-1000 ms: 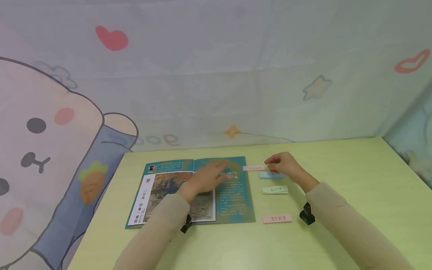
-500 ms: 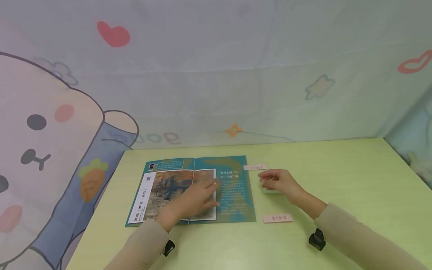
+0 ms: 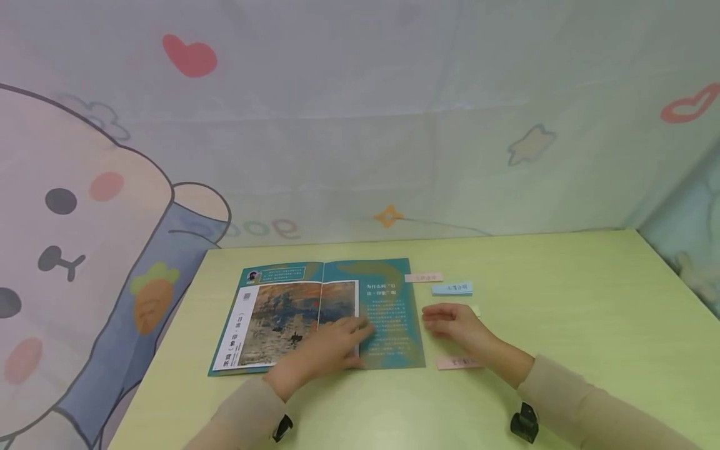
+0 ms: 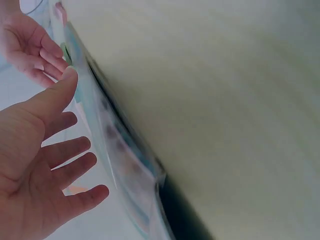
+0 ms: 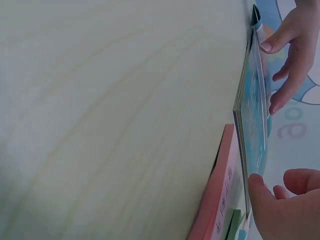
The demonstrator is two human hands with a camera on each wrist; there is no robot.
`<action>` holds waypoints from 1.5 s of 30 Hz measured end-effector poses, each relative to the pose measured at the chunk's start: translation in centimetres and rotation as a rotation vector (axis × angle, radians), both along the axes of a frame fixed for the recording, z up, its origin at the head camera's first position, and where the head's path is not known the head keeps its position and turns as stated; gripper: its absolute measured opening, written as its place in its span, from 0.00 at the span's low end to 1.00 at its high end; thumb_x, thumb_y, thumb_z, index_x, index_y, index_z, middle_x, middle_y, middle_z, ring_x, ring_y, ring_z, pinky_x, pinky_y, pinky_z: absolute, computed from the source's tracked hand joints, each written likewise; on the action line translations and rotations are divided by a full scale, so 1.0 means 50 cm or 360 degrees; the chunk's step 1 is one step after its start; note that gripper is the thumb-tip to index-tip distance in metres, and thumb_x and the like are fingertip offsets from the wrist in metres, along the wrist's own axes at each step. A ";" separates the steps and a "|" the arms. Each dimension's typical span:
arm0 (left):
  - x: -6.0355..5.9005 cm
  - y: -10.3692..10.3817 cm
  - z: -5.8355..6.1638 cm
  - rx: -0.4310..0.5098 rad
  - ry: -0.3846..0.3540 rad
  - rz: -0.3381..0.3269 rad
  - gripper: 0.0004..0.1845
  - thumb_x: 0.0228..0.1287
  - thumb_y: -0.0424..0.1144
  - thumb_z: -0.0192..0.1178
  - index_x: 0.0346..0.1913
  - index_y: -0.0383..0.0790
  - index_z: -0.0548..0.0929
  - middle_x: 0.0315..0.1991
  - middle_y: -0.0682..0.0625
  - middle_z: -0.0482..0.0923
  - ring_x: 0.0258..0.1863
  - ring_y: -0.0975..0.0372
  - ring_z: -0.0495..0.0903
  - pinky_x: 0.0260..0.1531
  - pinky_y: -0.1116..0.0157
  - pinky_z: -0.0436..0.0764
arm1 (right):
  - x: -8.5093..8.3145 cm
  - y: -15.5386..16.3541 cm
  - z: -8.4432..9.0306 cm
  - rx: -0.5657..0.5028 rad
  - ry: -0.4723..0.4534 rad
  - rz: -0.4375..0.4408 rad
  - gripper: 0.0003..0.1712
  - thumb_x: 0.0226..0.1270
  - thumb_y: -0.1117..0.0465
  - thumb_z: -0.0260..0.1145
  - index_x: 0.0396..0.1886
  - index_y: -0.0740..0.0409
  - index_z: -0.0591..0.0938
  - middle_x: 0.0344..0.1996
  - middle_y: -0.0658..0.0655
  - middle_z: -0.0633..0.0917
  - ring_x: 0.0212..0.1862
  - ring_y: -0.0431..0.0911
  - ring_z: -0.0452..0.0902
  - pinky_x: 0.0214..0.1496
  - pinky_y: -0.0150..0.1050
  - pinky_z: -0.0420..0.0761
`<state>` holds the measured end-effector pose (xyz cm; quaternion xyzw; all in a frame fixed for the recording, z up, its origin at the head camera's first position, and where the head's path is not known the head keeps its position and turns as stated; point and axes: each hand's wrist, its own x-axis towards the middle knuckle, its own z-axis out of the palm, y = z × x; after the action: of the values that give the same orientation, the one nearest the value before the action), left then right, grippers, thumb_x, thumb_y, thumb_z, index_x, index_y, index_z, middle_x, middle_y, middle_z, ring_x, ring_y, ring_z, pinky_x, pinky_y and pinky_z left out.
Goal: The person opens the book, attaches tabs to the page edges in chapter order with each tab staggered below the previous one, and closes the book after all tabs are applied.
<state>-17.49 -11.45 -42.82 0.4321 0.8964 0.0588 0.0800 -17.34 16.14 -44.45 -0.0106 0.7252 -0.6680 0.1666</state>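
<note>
On the green surface (image 3: 562, 294): open booklet (image 3: 315, 315), spread flat near the left edge.
Left hand (image 3: 329, 350): fingers straight, flat on the lower right page.
Right hand (image 3: 452, 322): loosely curled, holding nothing, just off the booklet's right edge, above a pink slip (image 3: 458, 362).
Beyond: blue slip (image 3: 452, 289), another pink slip (image 3: 424, 277).
Advice: best to press the page evenly, lift a slip by its edge.

The open booklet (image 3: 317, 315) lies flat on the desk (image 3: 562, 300), with a sunset painting on its left page and a teal text page on its right. A green note pad (image 3: 475, 310) lies just beside its right edge, mostly hidden.
</note>
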 end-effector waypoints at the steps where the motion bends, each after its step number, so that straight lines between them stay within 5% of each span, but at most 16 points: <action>1: 0.000 0.003 -0.002 -0.0002 -0.0004 -0.0017 0.35 0.61 0.51 0.59 0.67 0.37 0.66 0.65 0.39 0.63 0.64 0.48 0.63 0.57 0.50 0.70 | 0.001 -0.001 -0.002 -0.0022 -0.0015 -0.0004 0.23 0.64 0.72 0.57 0.57 0.80 0.68 0.54 0.73 0.75 0.51 0.52 0.78 0.49 0.37 0.79; 10: 0.003 0.027 -0.014 -0.0076 -0.0034 -0.0027 0.36 0.60 0.52 0.61 0.68 0.41 0.65 0.68 0.42 0.60 0.66 0.50 0.61 0.61 0.54 0.65 | 0.009 -0.012 -0.016 -0.0130 -0.0135 -0.0012 0.25 0.64 0.73 0.55 0.59 0.83 0.64 0.55 0.74 0.73 0.50 0.49 0.78 0.46 0.35 0.80; 20: 0.003 0.026 -0.022 -0.0077 -0.0058 -0.0021 0.33 0.63 0.50 0.59 0.68 0.42 0.64 0.68 0.42 0.60 0.66 0.50 0.61 0.62 0.54 0.64 | 0.010 -0.017 0.008 -0.0233 -0.0377 -0.0005 0.29 0.65 0.71 0.55 0.64 0.79 0.60 0.62 0.73 0.66 0.58 0.52 0.72 0.52 0.38 0.77; 31: 0.004 0.024 -0.021 -0.0093 -0.0074 -0.0004 0.33 0.63 0.49 0.59 0.68 0.42 0.65 0.68 0.43 0.60 0.66 0.51 0.61 0.63 0.56 0.64 | 0.013 -0.020 0.008 -0.0263 -0.0446 -0.0034 0.29 0.66 0.71 0.55 0.64 0.78 0.61 0.62 0.71 0.68 0.54 0.46 0.74 0.57 0.43 0.73; 41: 0.004 0.025 -0.020 -0.0091 -0.0092 -0.0011 0.32 0.63 0.50 0.59 0.67 0.41 0.66 0.68 0.42 0.61 0.66 0.51 0.61 0.63 0.57 0.64 | 0.018 -0.017 0.023 -0.0362 -0.0464 -0.0040 0.30 0.65 0.72 0.55 0.65 0.78 0.59 0.63 0.71 0.67 0.50 0.45 0.76 0.47 0.33 0.78; 45: 0.002 0.025 -0.020 -0.0073 -0.0095 -0.0015 0.32 0.63 0.49 0.59 0.67 0.41 0.66 0.67 0.42 0.61 0.66 0.51 0.61 0.63 0.56 0.64 | 0.016 -0.018 0.025 -0.0356 -0.0464 -0.0044 0.30 0.64 0.72 0.54 0.65 0.78 0.59 0.63 0.71 0.66 0.52 0.46 0.75 0.55 0.40 0.75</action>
<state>-17.42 -10.21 -43.79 0.4325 0.8926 0.0508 0.1168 -16.54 15.25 -43.18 0.0778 0.6145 -0.7413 0.2584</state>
